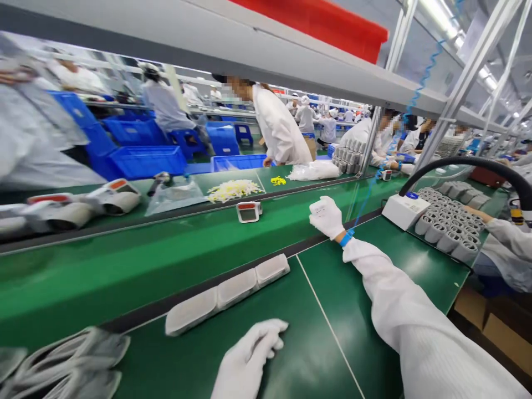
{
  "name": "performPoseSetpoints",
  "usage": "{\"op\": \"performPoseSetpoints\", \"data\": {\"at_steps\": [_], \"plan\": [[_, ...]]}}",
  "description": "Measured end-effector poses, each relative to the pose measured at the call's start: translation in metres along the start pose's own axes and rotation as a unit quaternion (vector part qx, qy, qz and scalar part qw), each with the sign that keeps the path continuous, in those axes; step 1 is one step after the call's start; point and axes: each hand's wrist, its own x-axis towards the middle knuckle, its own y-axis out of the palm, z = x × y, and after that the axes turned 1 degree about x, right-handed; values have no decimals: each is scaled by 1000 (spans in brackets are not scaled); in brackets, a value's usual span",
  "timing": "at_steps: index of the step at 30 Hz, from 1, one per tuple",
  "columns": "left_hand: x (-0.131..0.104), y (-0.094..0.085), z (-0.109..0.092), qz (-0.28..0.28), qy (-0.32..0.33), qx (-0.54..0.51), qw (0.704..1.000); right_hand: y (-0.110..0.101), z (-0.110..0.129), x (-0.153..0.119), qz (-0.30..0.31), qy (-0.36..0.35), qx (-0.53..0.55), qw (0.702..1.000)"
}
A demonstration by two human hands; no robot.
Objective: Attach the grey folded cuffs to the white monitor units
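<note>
My left hand (pixel 251 357), in a white glove, hovers over the green bench (pixel 307 332) with loosely bent fingers and nothing visible in it. My right hand (pixel 327 217), also gloved, reaches out over the green conveyor belt (pixel 191 235), its fingers curled into a fist. Whatever it may hold is hidden. Around that wrist is a blue strap (pixel 346 237) with a coiled cord. Left of the fist, a small white device (pixel 248 211) with a dark screen and red top stands on the belt. Between my hands and the belt lies a row of pale grey, rounded cases (pixel 236 288).
Grey cuff-like pieces (pixel 70 360) lie at the near left. A white box (pixel 405 210) and many grey rolled cuffs (pixel 449 221) stand to the right. Beyond the belt are white and yellow bits (pixel 235 190) and a co-worker (pixel 278 124). A shelf (pixel 208 39) crosses overhead.
</note>
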Motion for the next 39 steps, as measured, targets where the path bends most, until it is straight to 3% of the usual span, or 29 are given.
{"op": "performPoseSetpoints", "data": {"at_steps": [3,5,8,11,15,17,21,26,33,36,39], "plan": [[0,3,-5,-16,55,-120,991,-8,39,-61,57,-26,151,987],[0,5,-6,-8,94,-232,968,-14,66,-116,159,-71,242,955],[-1,5,-5,13,114,-312,943,-19,103,-194,269,-126,272,915],[-3,5,-7,9,96,-332,938,-18,122,-231,295,-179,259,902],[-5,6,-10,-37,63,-426,902,-14,116,-209,228,-314,204,899],[-5,6,-11,-46,50,-449,891,-11,106,-188,188,-324,168,912],[-6,4,-13,-64,36,-438,896,0,88,-158,186,-257,101,943],[-3,3,-14,-52,23,-431,901,11,78,-147,228,-170,95,954],[0,2,-10,-36,15,-434,900,12,75,-147,152,-73,192,967],[-1,0,-10,-24,31,-428,903,5,71,-148,169,37,361,917],[-3,-2,-12,-2,49,-416,908,-11,67,-154,215,187,538,793]]}}
